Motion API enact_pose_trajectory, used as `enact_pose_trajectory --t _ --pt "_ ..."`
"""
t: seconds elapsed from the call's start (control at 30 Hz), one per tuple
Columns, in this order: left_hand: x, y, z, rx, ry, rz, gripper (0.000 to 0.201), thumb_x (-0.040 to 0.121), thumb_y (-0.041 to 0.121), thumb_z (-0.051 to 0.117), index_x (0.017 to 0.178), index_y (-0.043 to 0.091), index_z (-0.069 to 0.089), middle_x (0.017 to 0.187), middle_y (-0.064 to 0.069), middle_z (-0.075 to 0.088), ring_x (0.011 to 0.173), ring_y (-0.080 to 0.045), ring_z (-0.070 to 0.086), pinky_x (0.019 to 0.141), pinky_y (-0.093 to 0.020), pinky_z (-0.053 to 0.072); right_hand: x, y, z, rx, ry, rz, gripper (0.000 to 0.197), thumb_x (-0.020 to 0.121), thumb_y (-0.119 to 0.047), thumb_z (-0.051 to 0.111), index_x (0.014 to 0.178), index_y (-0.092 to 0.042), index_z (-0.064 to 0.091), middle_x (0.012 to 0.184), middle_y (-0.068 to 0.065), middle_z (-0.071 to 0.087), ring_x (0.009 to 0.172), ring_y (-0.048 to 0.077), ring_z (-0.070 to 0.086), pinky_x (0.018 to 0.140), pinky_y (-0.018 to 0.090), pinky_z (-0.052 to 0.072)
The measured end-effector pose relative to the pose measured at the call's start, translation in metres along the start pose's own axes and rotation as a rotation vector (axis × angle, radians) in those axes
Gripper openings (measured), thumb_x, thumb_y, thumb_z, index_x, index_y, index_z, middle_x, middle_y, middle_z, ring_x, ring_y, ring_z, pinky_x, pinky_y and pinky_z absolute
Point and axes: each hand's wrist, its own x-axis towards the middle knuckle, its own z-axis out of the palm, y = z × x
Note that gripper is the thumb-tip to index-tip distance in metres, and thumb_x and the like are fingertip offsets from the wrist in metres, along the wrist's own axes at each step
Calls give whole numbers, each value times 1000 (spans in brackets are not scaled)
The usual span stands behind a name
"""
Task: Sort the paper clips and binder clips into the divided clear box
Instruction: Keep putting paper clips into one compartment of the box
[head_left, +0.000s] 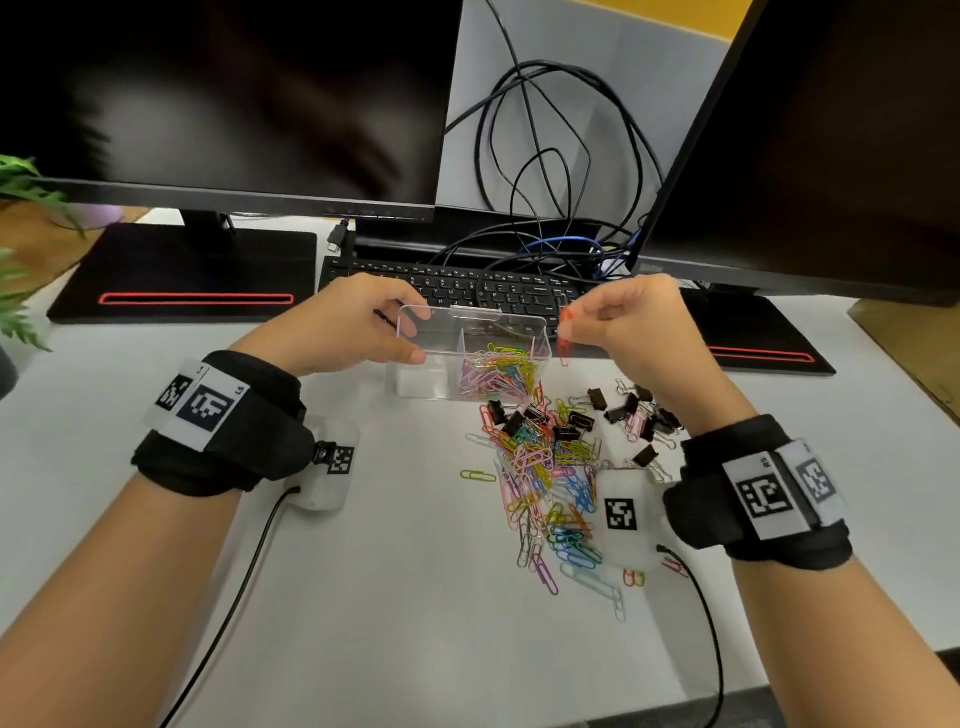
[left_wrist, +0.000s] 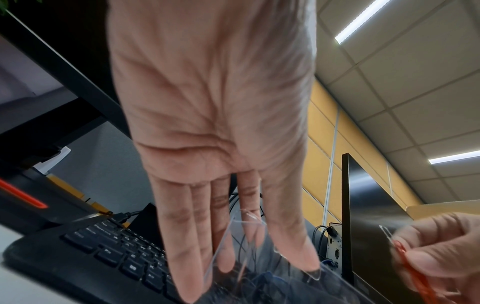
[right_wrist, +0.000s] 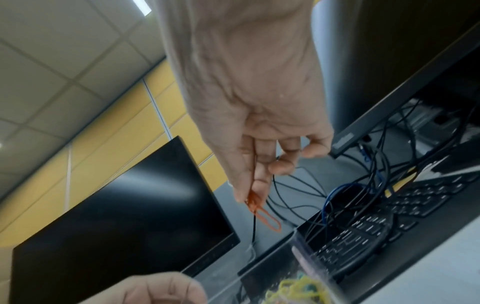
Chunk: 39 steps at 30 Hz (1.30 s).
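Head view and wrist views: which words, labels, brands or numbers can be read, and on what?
"L5" (faint): left wristband.
"R5" (faint): right wristband.
Keyboard legends: too small to read.
Right monitor bezel logo: blurred.
Wrist markers: patterns only, no words.

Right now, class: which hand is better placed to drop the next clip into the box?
Right hand: it already pinches an orange paper clip beside the clear divided box; the left hand grips the box's end.
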Motion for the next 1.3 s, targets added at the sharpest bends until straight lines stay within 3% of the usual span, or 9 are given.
enact_pose_trajectory --t 0.1,0.23,0.4,0.53,0.6,0.73,1.0,1.13,1.3 --pt "0 -1 0 4 1 -3 43 75 23 83 113 30 64 102 4 68 91 -15 69 89 -34 55 11 -3 16 -38 24 -46 4 76 -4 77 74 -4 73 77 16 72 72 28 70 74 42 60" --pt "0 -1 0 -1 1 -4 43 75 23 82 113 29 64 102 4 67 92 -15 69 91 -36 55 18 -5 34 -135 -10 -76 7 79 -7 75 74 -10 71 68 4 68 61 20 64 63 33 55" --pt "0 0 0 -3 -7 0 43 76 22 82 114 28 63 102 4 67 92 -16 69 89 -34 55 17 1 40 -278 -73 -61 6 83 -18 72 86 -19 77 83 -7 69 85 15 64 88 42 52" --pt "1 -2 0 -4 -11 7 42 76 23 82 113 28 64 102 3 67 91 -17 69 90 -35 55 10 5 27 -299 -42 -66 15 81 -25 74 96 -21 73 78 -9 65 68 7 54 73 33 46" --pt "1 -2 0 2 -11 8 41 75 23 82 112 29 64 102 3 68 91 -18 69 90 -36 55 6 9 18 -375 -45 -22 10 79 -25 76 86 -22 70 67 -11 55 63 11 51 70 34 44" --pt "1 0 1 13 -5 8 41 76 23 81 113 28 64 102 3 68 92 -17 69 89 -34 55 -11 16 5 -632 -200 167 19 73 -27 80 83 -16 67 76 -3 60 84 26 60 92 51 47" --pt "0 1 1 12 1 3 42 76 22 81 114 26 64 102 2 67 92 -19 69 89 -34 55 -31 41 7 -857 -404 379 62 54 -67 78 78 -18 48 79 -5 51 87 23 55 82 37 44" --pt "2 0 0 18 0 1 43 75 23 82 114 27 64 103 2 67 92 -19 69 87 -32 55 -31 33 17 -894 -455 349 62 59 -67 76 70 -19 38 71 -5 42 78 22 47 76 38 35" --pt "1 -1 0 5 -1 5 43 75 22 82 114 26 64 102 1 67 92 -19 69 88 -33 55 -27 31 25 -872 -467 308 50 62 -49 81 87 -18 50 86 -3 56 92 25 56 97 50 40"
